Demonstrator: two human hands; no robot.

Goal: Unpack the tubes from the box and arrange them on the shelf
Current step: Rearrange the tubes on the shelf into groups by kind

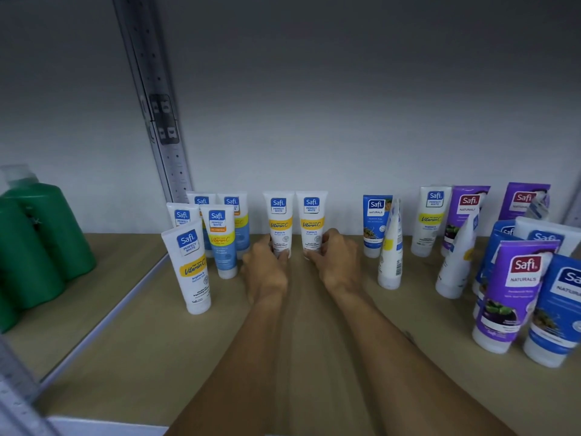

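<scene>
Forearms (pixel 251 357) span the shelf (pixel 125 357), left hand (pixel 265 272) gripping the left tube (pixel 279 215), right hand (pixel 338 262) the right tube (pixel 312 215)

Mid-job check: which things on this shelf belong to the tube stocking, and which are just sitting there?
In the job: left hand holding the left Vitamin C tube; right hand holding the right Vitamin C tube; white tubes at left; purple and blue tubes at right; shelf board.
Just lying about: green bottles; metal upright.
</scene>
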